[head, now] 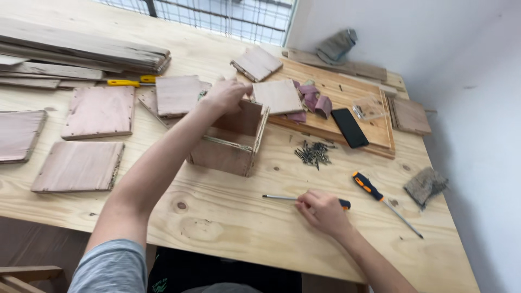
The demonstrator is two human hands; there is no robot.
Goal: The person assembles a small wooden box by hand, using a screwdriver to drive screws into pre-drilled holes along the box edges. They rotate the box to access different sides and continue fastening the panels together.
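My left hand (225, 95) rests on the top back edge of an open plywood box (233, 144) standing in the middle of the workbench, fingers curled over its wall. My right hand (321, 210) lies near the front edge, fingers closed around a screwdriver (282, 198) with a dark handle and a thin metal shaft pointing left. A pile of small dark screws (313, 153) sits just right of the box.
A second screwdriver with an orange and black handle (374, 192) lies to the right. A black phone (349, 127) rests on a plywood board (369, 138). Square wood panels (100, 111) and long planks (81, 49) cover the left side. Sandpaper pieces (315, 100) lie behind the box.
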